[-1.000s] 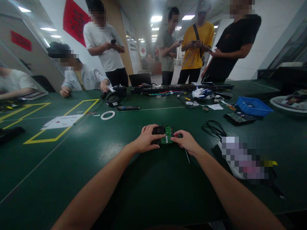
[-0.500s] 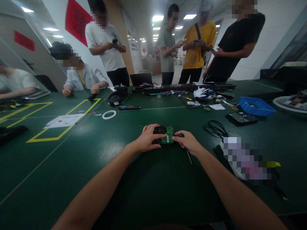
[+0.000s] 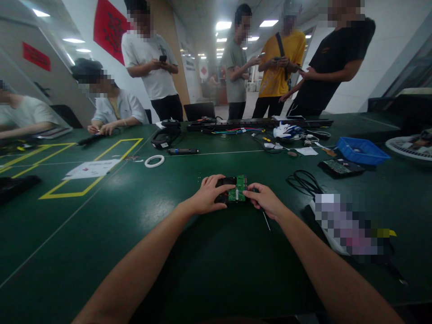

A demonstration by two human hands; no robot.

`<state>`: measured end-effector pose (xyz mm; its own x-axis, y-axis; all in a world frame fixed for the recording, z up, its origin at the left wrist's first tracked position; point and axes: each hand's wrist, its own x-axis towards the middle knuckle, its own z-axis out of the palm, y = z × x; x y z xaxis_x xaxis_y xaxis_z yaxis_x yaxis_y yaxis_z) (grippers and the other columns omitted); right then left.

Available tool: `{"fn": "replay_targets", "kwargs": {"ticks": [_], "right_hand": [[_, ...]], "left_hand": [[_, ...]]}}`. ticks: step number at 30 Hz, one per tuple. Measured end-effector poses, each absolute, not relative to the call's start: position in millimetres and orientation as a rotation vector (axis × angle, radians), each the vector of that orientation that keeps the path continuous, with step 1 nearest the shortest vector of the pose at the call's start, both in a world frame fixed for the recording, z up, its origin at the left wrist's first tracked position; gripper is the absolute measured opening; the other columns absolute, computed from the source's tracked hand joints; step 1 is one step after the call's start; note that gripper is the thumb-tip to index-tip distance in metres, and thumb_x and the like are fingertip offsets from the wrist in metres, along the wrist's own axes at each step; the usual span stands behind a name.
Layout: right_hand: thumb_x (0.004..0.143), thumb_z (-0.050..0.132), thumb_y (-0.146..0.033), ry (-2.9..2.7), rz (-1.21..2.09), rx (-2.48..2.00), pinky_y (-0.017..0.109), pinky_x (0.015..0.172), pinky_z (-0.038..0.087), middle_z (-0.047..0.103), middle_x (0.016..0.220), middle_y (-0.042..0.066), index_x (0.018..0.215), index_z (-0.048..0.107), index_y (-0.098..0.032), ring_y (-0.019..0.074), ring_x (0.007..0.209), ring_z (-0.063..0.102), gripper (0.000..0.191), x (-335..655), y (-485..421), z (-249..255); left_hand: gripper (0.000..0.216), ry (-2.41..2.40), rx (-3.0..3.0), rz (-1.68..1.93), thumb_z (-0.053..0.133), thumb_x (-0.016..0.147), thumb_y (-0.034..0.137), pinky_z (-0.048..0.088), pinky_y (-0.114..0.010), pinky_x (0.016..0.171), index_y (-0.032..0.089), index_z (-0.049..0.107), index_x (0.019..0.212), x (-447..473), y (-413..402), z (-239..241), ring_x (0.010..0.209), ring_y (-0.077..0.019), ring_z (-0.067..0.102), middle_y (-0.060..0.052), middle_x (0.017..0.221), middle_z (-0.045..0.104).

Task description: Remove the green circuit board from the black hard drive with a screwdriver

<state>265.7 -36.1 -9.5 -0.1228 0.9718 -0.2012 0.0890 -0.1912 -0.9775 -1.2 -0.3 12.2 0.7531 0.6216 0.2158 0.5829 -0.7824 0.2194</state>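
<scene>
A black hard drive (image 3: 225,183) lies on the green table (image 3: 141,211) with its green circuit board (image 3: 237,192) facing up. My left hand (image 3: 209,195) is wrapped over the drive's left side and grips it. My right hand (image 3: 265,200) is pinched at the right edge of the circuit board; whether its fingers hold anything is hidden. A thin metal tool (image 3: 266,221) lies on the table just under my right hand.
Coiled black cable (image 3: 303,182) lies to the right, beside another circuit board (image 3: 340,166) and a blue tray (image 3: 361,150). A white tape ring (image 3: 154,161), a black pen-like tool (image 3: 182,151) and paper (image 3: 91,168) lie left. Several people stand or sit along the far edge.
My hands and the drive have barely shifted. The seated person at the far left has drawn both hands together on the table.
</scene>
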Motion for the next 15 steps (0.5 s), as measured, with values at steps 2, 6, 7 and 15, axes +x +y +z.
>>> {"fn": "replay_targets", "kwargs": {"ticks": [2,6,7,15], "right_hand": [[0.079,0.078,-0.036,-1.263,1.426,-1.340,0.020,0.043,0.028,0.051,0.062,-0.005,0.096,0.061,-0.019,0.0082,0.050,0.042,0.030,264.8,-36.8,-9.0],[0.079,0.078,-0.036,-1.189,1.451,-1.241,0.019,0.043,0.027,0.047,0.063,-0.006,0.098,0.059,-0.020,0.0082,0.051,0.041,0.032,261.9,-38.9,-3.9],[0.078,0.079,-0.036,-1.152,1.446,-1.208,0.019,0.042,0.026,0.046,0.063,-0.006,0.098,0.058,-0.020,0.0082,0.052,0.041,0.033,261.4,-39.0,-2.2],[0.074,0.081,-0.038,-1.004,1.378,-1.158,0.020,0.042,0.027,0.059,0.084,0.000,0.093,0.057,-0.020,0.0070,0.055,0.043,0.036,263.9,-34.1,0.0]], "left_hand": [[0.084,0.979,2.799,0.430,0.078,0.080,0.041,0.026,-0.062,0.113,0.043,0.036,0.153,-1.2,0.1,11.1,0.140,-0.0396,0.029,-0.009,0.155,0.029],[0.093,0.981,2.795,0.438,0.078,0.080,0.044,0.026,-0.060,0.114,0.041,0.026,0.158,-0.7,0.8,10.4,0.141,-0.0394,0.028,-0.010,0.155,0.029],[0.096,0.979,2.795,0.437,0.078,0.080,0.045,0.026,-0.060,0.114,0.041,0.023,0.159,-0.5,0.8,10.5,0.141,-0.0395,0.029,-0.011,0.155,0.029],[0.109,1.000,2.768,0.459,0.078,0.080,0.044,0.026,-0.058,0.114,0.039,0.006,0.162,-0.1,-0.1,11.4,0.139,-0.0382,0.032,-0.011,0.153,0.032]]}}
